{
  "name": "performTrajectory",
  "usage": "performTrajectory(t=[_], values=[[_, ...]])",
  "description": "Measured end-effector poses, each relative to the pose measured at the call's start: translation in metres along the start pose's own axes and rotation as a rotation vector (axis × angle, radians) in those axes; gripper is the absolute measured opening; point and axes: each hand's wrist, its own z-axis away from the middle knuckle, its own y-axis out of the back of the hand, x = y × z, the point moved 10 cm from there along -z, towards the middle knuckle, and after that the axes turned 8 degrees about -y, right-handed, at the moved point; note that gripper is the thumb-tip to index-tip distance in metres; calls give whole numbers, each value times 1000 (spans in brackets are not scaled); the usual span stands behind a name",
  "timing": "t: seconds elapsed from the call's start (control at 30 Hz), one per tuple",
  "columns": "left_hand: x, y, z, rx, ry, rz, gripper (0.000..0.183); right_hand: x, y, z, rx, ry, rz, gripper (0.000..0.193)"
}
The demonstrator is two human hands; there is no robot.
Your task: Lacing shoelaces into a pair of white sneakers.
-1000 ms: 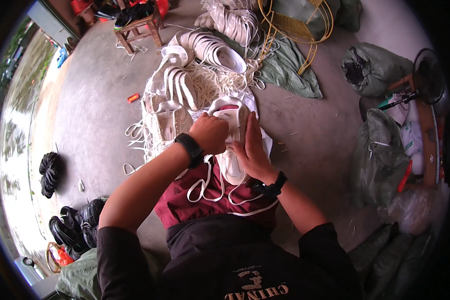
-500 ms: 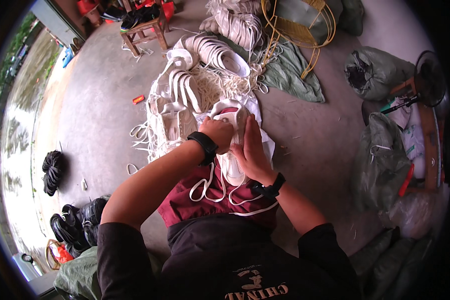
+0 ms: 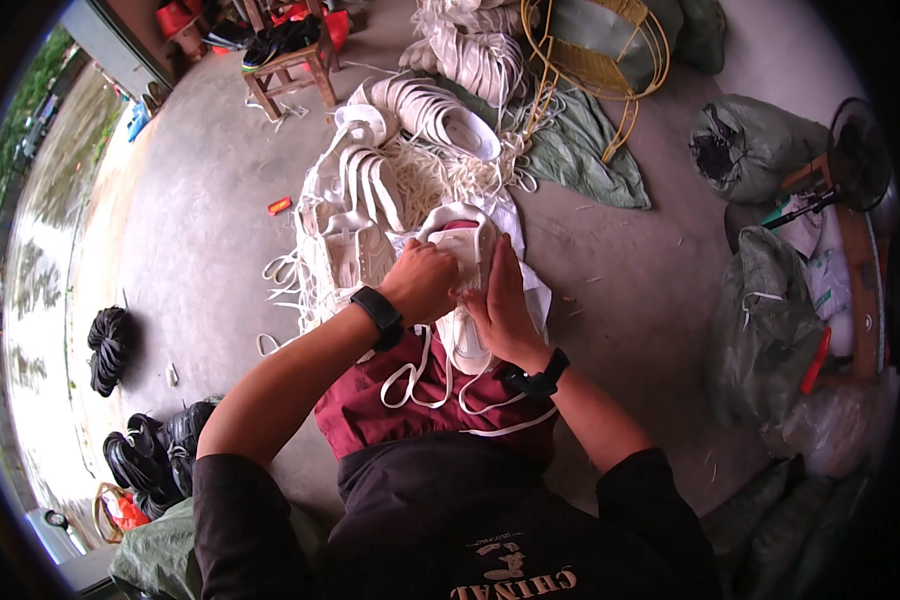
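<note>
A white shoe upper (image 3: 470,243) with a dark red lining rests toe toward me on my dark red shorts. My right hand (image 3: 508,312) presses along its right side, thumb on the front, holding it steady. Over the lacing area, my left hand (image 3: 422,282) is curled closed; its fingertips are partly hidden, so what they pinch cannot be made out. A loose white lace (image 3: 402,388) loops across my lap below the toe. Just left of the upper I hold lies another white shoe upper (image 3: 358,250).
Beyond lie nested white uppers (image 3: 425,105) and a heap of white laces (image 3: 440,165). Farther back are a yellow-framed chair (image 3: 610,75) and a wooden stool (image 3: 290,65). Black bundles (image 3: 108,345) lie at left; grey-green sacks (image 3: 770,320) stand at right.
My left hand has moved slightly down and left from the upper's opening, uncovering more of its front. My right hand stays on the side.
</note>
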Motion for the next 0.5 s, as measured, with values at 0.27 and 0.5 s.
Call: performTrajectory(t=[0.27, 0.5], values=[[-15, 10, -2, 183, 1, 95, 19, 8, -5, -11, 6, -15, -48, 84], [-11, 10, 0, 215, -78, 124, 18, 11, -8, -9, -9, -17, -36, 83]])
